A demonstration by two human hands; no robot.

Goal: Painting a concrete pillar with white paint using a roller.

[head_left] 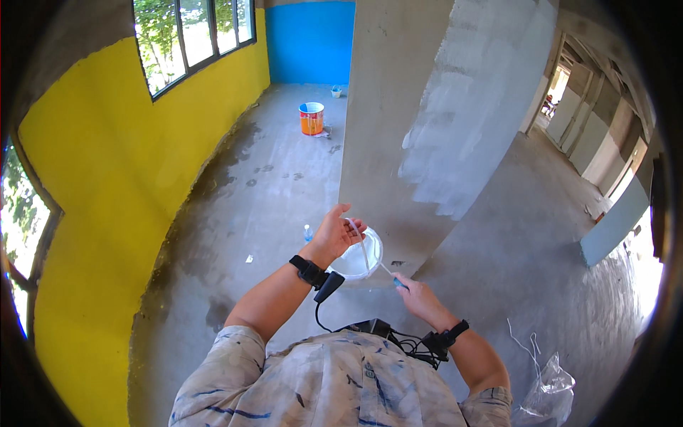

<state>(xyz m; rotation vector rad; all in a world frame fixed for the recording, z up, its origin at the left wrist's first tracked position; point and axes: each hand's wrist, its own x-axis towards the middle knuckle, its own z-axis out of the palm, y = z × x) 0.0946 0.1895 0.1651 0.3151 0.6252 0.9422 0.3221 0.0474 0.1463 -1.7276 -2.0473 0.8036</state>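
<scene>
My left hand (341,235) has its fingers curled round the pale handle of a white bucket (378,251), whose inside looks white. To the right and lower, my right hand (419,299) grips the blue-green handle (400,283) of a tool with a thin pale shaft. The shaft reaches to the bucket's right rim; its far end cannot be made out. In front stands a grey wall (395,160) with a patch of whitish coating (459,123) on its right part.
A small plastic bottle (308,233) stands left of the bucket. Farther off are an orange bucket (311,120) and a small white pot (336,92). A yellow wall (117,149) runs along the left. A clear plastic bag (549,389) lies at lower right. Cables hang at my waist.
</scene>
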